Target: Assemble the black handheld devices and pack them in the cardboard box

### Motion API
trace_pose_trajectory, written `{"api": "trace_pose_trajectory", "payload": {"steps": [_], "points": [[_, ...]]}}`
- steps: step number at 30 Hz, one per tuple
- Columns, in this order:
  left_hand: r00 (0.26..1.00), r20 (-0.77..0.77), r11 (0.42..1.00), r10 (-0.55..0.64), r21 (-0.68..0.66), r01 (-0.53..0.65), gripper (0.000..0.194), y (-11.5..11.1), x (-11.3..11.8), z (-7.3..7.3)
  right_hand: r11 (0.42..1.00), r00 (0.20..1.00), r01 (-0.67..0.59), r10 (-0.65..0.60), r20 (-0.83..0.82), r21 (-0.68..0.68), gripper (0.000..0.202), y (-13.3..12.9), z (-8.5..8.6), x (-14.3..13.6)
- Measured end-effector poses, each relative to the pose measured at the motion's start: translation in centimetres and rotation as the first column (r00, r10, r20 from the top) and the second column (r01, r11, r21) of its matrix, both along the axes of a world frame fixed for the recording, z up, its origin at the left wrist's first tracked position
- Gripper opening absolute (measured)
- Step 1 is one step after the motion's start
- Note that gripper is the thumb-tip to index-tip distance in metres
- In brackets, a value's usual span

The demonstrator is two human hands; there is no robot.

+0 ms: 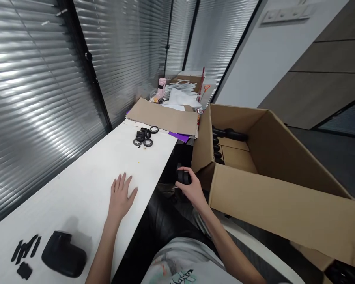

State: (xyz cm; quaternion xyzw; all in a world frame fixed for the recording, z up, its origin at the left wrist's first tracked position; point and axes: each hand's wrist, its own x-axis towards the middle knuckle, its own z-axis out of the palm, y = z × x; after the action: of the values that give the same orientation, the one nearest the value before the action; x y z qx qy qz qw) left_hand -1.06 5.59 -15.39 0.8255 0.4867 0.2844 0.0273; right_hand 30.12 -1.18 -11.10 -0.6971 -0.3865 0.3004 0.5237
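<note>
My left hand (121, 198) lies flat on the white table (94, 189), fingers spread and empty. My right hand (192, 189) is off the table's right edge, its thumb and fingers wrapped round a black cylindrical part (183, 176). Several black rings (148, 142) are piled farther up the table. At the near left sit a rounded black case (64, 254) and several short black strips (26, 247), with a small black square piece (24, 270) beside them.
An open cardboard box (284, 197) with black parts inside stands to the right. Flat cardboard (165, 116), a purple sheet (180, 137) and a pink bottle (161, 87) are at the far end. Window blinds (41, 98) run along the left.
</note>
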Motion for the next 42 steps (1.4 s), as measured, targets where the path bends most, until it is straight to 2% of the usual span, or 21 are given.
{"api": "trace_pose_trajectory", "payload": {"steps": [2,5,8,10,14,18,22,27,32,37,42], "points": [[1.000,0.018,1.000,-0.008,-0.010,0.009,0.050,0.0,-0.1,0.1,0.996,0.993,-0.008,-0.002,0.121,0.086,0.055,2.8,0.8,0.2],[0.999,0.047,0.999,-0.006,-0.033,0.007,0.049,-0.1,-0.1,0.5,0.988,0.958,-0.070,0.027,0.287,0.139,0.055,9.1,2.8,1.1],[0.999,0.052,1.000,-0.007,-0.021,0.008,0.051,-0.3,0.2,0.9,0.993,0.888,-0.111,0.084,0.453,0.034,0.055,16.1,5.1,1.9],[0.998,0.055,1.000,0.002,0.019,-0.003,0.051,-0.4,0.3,1.1,0.992,0.864,-0.128,0.104,0.492,0.015,0.054,20.0,6.3,2.1],[1.000,0.006,0.996,-0.022,0.087,0.021,0.047,0.2,0.0,0.7,0.986,0.838,-0.151,0.162,0.521,-0.063,0.052,24.5,6.8,1.8],[0.993,-0.092,0.993,-0.068,0.086,0.076,0.047,0.9,-0.7,-0.2,0.969,0.813,-0.190,0.244,0.529,-0.156,0.054,26.1,5.8,1.6],[0.997,-0.064,0.996,-0.053,0.069,0.058,0.046,0.5,-0.4,-0.3,0.948,0.782,-0.236,0.315,0.538,-0.213,0.057,26.8,5.3,1.3],[1.000,0.005,0.998,-0.009,0.055,0.009,0.043,-0.1,0.5,0.0,0.926,0.749,-0.283,0.375,0.546,-0.249,0.067,27.1,5.6,1.5],[1.000,-0.008,0.998,-0.002,0.058,0.003,0.041,0.0,0.6,-0.3,0.884,0.714,-0.358,0.467,0.522,-0.302,0.077,27.2,6.3,2.6],[1.000,-0.005,1.000,0.000,0.032,0.000,0.042,-0.1,0.7,-0.2,0.842,0.676,-0.394,0.536,0.505,-0.368,0.060,27.3,7.4,3.6],[1.000,0.006,1.000,-0.004,0.002,0.004,0.041,-0.2,0.7,0.2,0.845,0.616,-0.391,0.534,0.579,-0.364,0.036,27.4,8.2,3.7]]}}
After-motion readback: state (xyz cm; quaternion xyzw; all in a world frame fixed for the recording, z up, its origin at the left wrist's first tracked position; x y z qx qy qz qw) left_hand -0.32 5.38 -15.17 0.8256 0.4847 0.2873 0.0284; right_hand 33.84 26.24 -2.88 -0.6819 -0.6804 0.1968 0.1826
